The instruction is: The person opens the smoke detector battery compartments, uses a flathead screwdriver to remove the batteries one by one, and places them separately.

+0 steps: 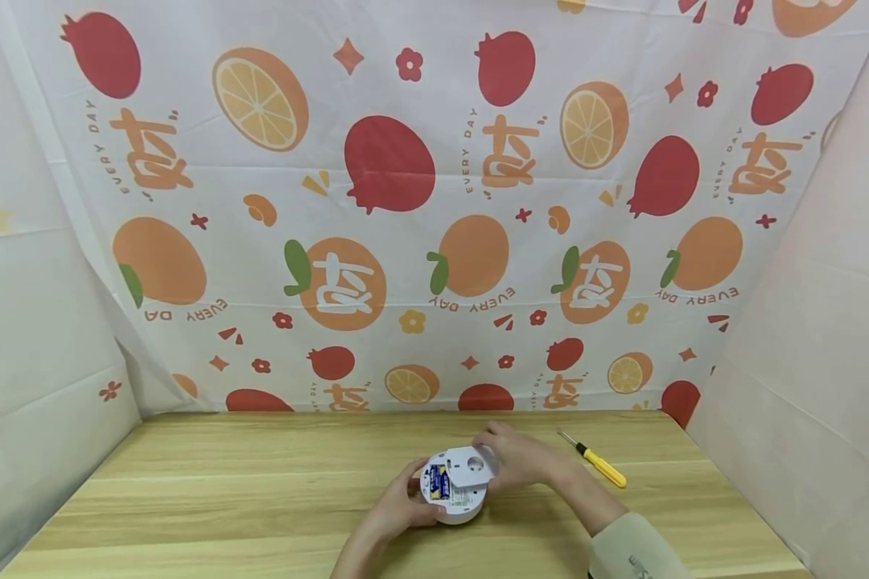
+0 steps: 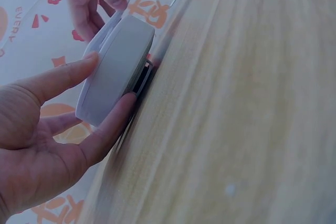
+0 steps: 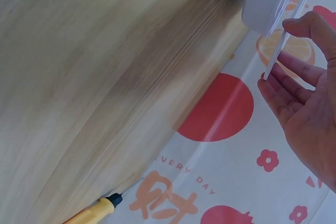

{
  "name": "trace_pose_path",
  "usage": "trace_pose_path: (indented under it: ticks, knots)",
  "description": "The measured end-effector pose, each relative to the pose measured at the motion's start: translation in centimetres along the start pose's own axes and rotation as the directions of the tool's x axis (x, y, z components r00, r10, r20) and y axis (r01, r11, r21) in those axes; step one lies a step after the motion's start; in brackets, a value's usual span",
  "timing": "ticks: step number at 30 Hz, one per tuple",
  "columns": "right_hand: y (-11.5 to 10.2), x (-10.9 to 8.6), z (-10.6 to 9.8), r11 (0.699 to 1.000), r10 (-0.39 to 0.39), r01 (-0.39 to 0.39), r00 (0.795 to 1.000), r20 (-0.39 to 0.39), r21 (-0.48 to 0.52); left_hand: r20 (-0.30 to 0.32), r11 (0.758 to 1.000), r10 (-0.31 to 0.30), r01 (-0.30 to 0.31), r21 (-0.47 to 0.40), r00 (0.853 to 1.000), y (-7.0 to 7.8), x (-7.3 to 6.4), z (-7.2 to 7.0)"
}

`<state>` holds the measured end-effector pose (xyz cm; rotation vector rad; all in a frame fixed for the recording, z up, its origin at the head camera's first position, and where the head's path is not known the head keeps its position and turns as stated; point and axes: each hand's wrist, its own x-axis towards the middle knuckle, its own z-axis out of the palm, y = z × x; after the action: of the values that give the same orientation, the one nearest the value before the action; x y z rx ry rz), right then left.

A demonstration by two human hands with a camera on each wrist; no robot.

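Even light brightens the head view, while both wrist views look dimmer, the tabletop [image 2: 236,108] grain blurred

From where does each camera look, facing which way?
Head: on the head, facing forward and down at the table; left hand, right hand and a sleeve show.
Left wrist: on that wrist, facing its hand holding the round white device; both hands show.
Right wrist: on that wrist, facing its hand holding the white cover.
Both wrist views share the device and screwdriver.
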<state>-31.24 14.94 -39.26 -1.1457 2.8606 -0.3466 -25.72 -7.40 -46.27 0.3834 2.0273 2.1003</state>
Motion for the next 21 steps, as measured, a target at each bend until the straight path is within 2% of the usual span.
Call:
trace_pose_path:
  ticks: [21]
  knots:
    - [2.9,-1.3,-0.2,0.994,0.104,-0.104,0.994,-0.025,0.014,0.006,1.0,0.001,-0.001,0.025,1.0,0.1,0.0,-0.2]
